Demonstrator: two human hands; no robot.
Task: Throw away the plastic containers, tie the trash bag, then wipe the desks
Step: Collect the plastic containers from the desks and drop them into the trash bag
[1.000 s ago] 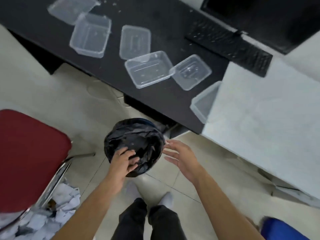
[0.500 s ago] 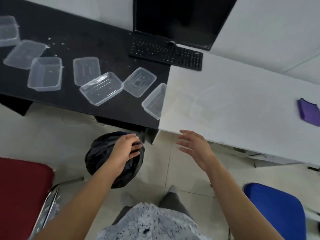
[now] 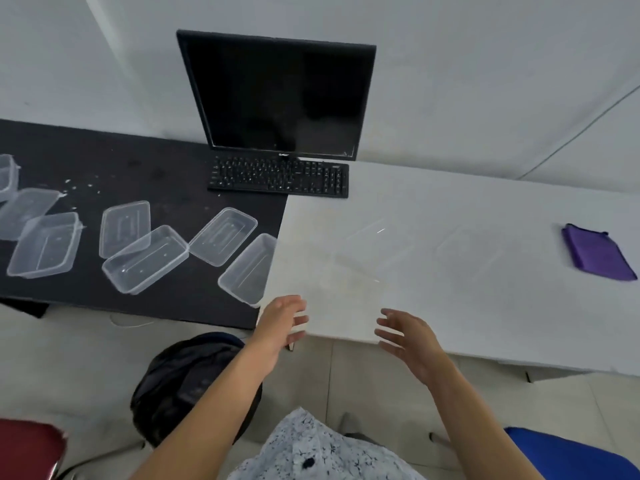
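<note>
Through the head camera I watched the person's left hand (image 3: 282, 322) and right hand (image 3: 407, 336) held out side by side at the front edge of the white desk (image 3: 485, 306). Both had their fingers spread and loose, and neither gripped anything. The left hand was over the desk's near corner and the right hand a little apart from it.

The clear rectangular plastic containers (image 3: 145, 259) lay scattered across the black desk (image 3: 173, 306) to the left. Some overlapped, and one (image 3: 247, 268) sat against the seam where the two desks met. White crumbs (image 3: 79, 183) dotted the dark top behind them. I could not tell whether the faint glints on the white desk were more clear plastic.

The black trash bag (image 3: 194, 375), lining a round bin, stood on the tiled floor (image 3: 346, 375) below the black desk's front edge, partly hidden by the left forearm. A purple folded cloth (image 3: 597, 254) rested near the white desk's far right end.

A black flat monitor (image 3: 277, 95) and a black keyboard (image 3: 278, 178) straddled the seam at the back. A red chair (image 3: 27, 448) and a blue chair (image 3: 571, 455) showed at the lower corners.
</note>
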